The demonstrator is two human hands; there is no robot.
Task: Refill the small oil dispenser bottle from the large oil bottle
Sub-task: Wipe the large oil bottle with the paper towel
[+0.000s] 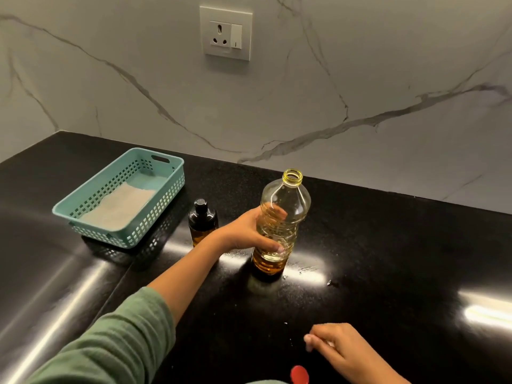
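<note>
The large clear oil bottle (282, 220) stands upright on the black counter (388, 259), uncapped, with a little amber oil at its bottom. My left hand (249, 231) is wrapped around its middle. The small dark dispenser bottle (202, 221) stands just left of it, black cap on, with amber oil in its lower part. My right hand (340, 347) hovers low over the counter near the front edge, fingers loosely curled and holding nothing. A red cap (299, 374) lies on the counter just left of and below that hand.
A teal perforated basket (122, 198) with a pale cloth inside sits at the back left. A marble wall with a power socket (225, 33) rises behind the counter. Small droplets and crumbs dot the counter right of the large bottle.
</note>
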